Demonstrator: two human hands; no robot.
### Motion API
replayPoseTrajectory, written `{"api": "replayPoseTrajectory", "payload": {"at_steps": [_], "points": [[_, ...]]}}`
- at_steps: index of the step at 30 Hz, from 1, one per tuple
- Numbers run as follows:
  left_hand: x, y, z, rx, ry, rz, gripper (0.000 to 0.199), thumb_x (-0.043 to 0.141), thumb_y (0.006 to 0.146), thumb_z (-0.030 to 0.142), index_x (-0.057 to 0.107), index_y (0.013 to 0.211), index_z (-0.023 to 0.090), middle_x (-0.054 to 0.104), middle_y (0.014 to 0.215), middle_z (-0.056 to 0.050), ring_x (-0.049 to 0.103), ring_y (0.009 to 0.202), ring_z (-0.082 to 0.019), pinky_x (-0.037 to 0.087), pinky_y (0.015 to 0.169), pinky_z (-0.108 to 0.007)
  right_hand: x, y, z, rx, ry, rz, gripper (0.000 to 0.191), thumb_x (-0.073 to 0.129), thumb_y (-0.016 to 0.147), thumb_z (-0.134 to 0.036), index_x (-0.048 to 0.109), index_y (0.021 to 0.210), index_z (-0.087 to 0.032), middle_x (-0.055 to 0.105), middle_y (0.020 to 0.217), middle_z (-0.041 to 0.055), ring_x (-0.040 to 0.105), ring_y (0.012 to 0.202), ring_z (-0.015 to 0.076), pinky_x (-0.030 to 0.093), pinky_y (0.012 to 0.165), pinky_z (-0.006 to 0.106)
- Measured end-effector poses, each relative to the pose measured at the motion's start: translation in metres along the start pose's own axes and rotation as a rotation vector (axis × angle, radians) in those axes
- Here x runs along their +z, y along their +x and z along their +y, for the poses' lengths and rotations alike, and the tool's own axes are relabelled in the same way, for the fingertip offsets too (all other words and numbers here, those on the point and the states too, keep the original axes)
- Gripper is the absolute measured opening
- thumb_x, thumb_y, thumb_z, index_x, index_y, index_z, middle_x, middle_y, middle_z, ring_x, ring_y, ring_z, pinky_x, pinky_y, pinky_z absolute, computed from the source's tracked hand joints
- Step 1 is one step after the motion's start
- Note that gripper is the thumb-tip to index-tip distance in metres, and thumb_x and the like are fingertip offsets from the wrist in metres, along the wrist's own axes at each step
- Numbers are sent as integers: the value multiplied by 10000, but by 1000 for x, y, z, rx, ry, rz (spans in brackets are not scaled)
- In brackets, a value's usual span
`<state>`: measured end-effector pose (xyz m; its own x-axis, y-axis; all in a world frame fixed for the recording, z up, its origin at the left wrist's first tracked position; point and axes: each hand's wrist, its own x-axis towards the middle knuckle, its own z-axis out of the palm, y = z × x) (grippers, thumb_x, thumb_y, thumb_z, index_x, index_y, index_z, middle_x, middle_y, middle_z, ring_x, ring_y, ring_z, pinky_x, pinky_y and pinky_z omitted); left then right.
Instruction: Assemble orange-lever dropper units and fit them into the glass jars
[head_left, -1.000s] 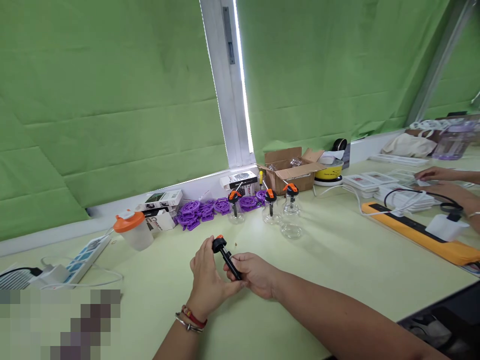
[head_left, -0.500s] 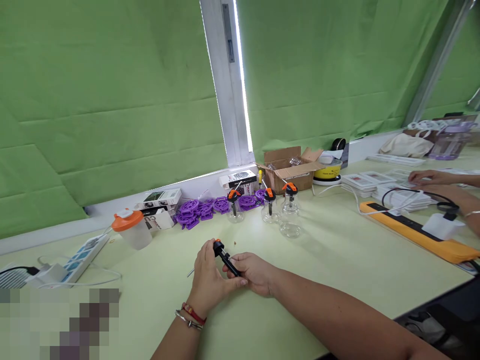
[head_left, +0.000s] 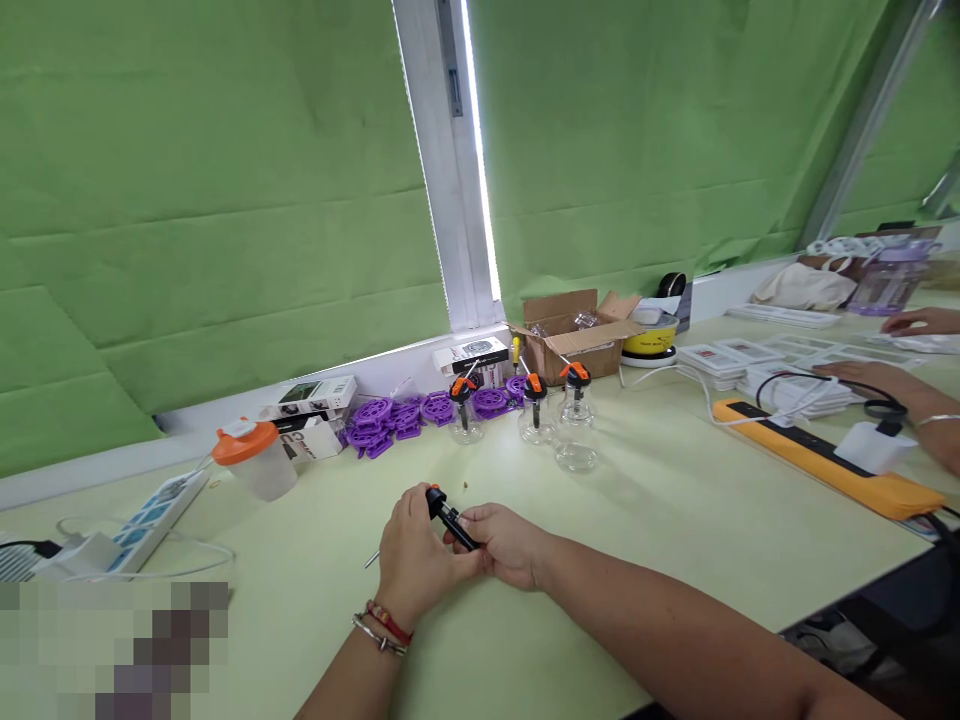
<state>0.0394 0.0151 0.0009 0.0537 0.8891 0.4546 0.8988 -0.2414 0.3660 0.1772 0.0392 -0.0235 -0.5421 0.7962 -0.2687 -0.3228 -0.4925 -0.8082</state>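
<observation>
In front of me, low over the table, both hands meet on a black bottle top [head_left: 454,522] with an orange tip, a black tube and a thin metal rod. My left hand [head_left: 414,550] is wrapped round its capped end, and the metal rod pokes out to the left behind the fingers. My right hand [head_left: 506,545] pinches the lower end of the tube, its fingertips partly hidden. Beyond the hands stand several clear glass bottles [head_left: 576,455] with similar black and orange tops.
Purple plastic parts [head_left: 371,422], small boxes [head_left: 315,437] and an open carton [head_left: 585,352] line the back. At left are an orange-lidded cup [head_left: 271,472] and a white power strip [head_left: 161,520]. An orange power strip [head_left: 832,462], white stacks [head_left: 716,368] and another person's hands [head_left: 874,385] are at right.
The view has shifted slightly, so the tabletop things sit a little further left. My hands keep their hold on the black bottle top. The other person's hands have moved apart.
</observation>
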Motion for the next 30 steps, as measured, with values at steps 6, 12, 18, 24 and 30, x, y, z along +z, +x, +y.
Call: {"api": "replayPoseTrajectory", "payload": {"at_steps": [6, 12, 18, 24, 30], "points": [[4, 0, -5, 50, 6, -25, 906, 728, 471, 522, 366, 1229, 180, 521, 1202, -154, 512, 1123, -359, 425, 916, -484, 2, -1, -1, -17, -19, 20, 250, 725, 675, -344, 614, 702, -122, 551, 593, -1, 427, 507, 80, 299, 482, 215], [6, -2, -3, 39, 34, 11, 988, 724, 482, 502, 303, 1304, 151, 506, 1242, -173, 512, 1120, -357, 418, 923, -487, 4, 0, -1, -48, -33, -2, 265, 735, 659, -347, 613, 684, -113, 550, 597, -3, 449, 527, 81, 331, 511, 219], [4, -3, 4, -69, 15, 20, 931, 694, 500, 488, 320, 1289, 168, 571, 1139, -135, 574, 1031, -327, 464, 835, -438, 4, -1, -4, -13, 26, 3, 202, 736, 618, -262, 606, 663, -115, 610, 692, 25, 494, 577, 92, 387, 580, 250], [0, -5, 10, -156, 1, -31, 963, 708, 468, 553, 321, 1278, 207, 589, 1160, -119, 583, 1047, -325, 474, 782, -406, -3, 0, -12, -10, -70, -17, 77, 663, 631, -168, 612, 646, -112, 580, 552, 12, 523, 538, 113, 361, 533, 231], [0, -3, 16, -188, 72, -96, 930, 681, 511, 576, 334, 1282, 188, 602, 1157, -121, 580, 1029, -319, 445, 796, -383, -6, 2, -12, -63, -200, 9, 185, 587, 719, -296, 626, 683, -118, 629, 603, 43, 572, 593, 152, 395, 534, 248]]}}
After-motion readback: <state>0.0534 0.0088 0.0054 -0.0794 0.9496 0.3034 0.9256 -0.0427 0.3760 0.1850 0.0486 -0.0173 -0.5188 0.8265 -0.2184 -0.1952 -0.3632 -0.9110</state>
